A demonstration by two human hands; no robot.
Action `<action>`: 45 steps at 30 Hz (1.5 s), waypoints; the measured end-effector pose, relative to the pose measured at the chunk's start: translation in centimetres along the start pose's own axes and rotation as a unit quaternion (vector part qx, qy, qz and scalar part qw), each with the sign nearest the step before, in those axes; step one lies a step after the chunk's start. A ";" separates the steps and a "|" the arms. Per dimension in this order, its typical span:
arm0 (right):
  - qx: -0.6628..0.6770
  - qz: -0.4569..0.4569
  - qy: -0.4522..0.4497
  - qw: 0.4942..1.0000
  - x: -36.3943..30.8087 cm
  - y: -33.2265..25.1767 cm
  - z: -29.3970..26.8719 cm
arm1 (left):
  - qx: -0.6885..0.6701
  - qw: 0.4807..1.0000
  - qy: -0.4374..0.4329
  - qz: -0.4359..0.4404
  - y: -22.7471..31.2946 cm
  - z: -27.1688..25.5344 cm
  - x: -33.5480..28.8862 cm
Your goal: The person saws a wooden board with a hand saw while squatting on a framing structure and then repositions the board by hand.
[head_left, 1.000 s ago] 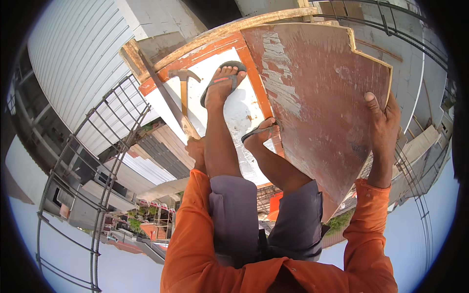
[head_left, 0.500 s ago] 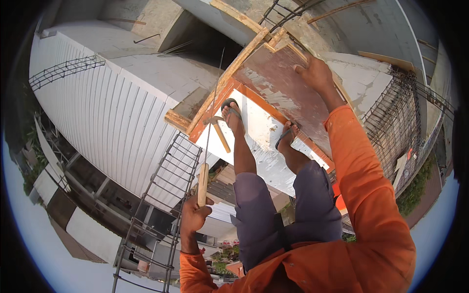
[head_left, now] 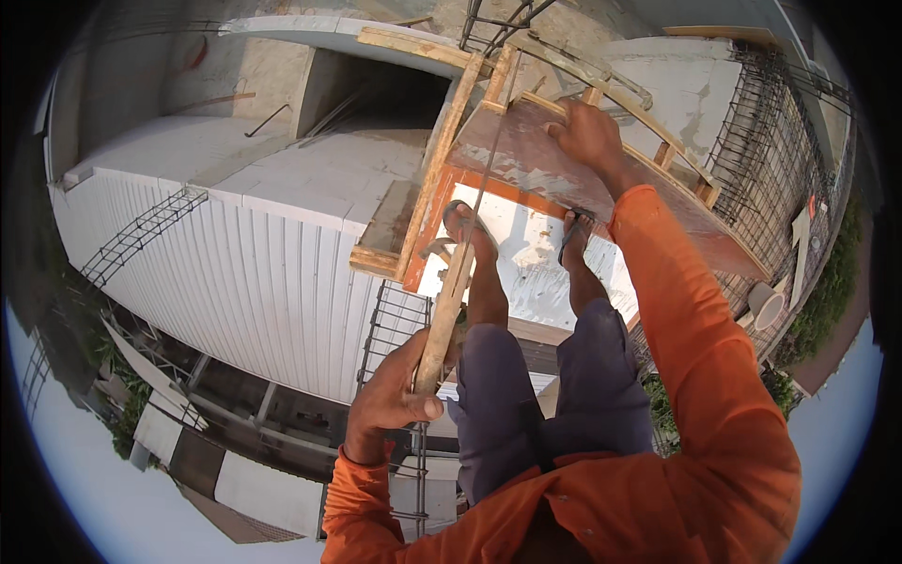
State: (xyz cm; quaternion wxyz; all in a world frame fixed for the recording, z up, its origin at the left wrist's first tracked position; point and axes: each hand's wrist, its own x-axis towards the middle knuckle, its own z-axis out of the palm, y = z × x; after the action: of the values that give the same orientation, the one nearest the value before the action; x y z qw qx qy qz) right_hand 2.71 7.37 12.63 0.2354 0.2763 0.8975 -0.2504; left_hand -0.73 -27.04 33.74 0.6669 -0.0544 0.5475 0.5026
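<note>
Left hand (head_left: 390, 387): grip wrapped round wooden-handled, thin-bladed tool (head_left: 447, 312). Right hand (head_left: 594, 141): grip apparently clasping edge of brown board (head_left: 540, 169), fingertips hidden. Feet (head_left: 464, 223) on white panel (head_left: 534, 273).

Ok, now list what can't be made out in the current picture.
All in the head view:
Hammer: most of its handle is hidden, apparently behind the wooden-handled tool.
Left hand: some fingers are hidden behind that tool's handle.
Blade of the tool: seen nearly edge-on, too thin to show its outline.
Dark opening: shadow hides its depths.
</note>
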 end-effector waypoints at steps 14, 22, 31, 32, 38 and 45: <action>-0.020 0.001 0.016 1.000 5.2 5.3 0.5 | 0.245 0.910 0.253 0.219 0.0 4.4 6.2; -0.003 0.028 -0.014 0.999 6.0 2.7 1.1 | 0.249 0.894 0.263 0.263 3.9 0.5 26.4; -0.038 0.040 -0.008 0.998 6.9 7.5 0.7 | 0.265 0.899 0.277 0.211 -2.7 5.4 9.1; -0.036 0.035 -0.001 0.999 7.5 7.4 0.7 | 0.276 0.895 0.275 0.219 -2.0 4.1 13.6; -0.025 0.018 0.017 0.999 10.4 6.9 0.4 | 0.251 0.895 0.262 0.258 2.7 1.2 28.6; -0.060 0.013 -0.010 0.998 6.9 9.6 2.4 | 0.340 0.879 0.245 0.229 -5.0 3.7 11.3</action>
State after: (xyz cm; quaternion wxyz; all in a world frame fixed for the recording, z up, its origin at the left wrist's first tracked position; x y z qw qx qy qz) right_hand 4.21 15.55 3.80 0.2637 0.2704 0.9049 -0.1960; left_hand 4.23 -20.23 23.94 0.3553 0.1811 0.8278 0.3947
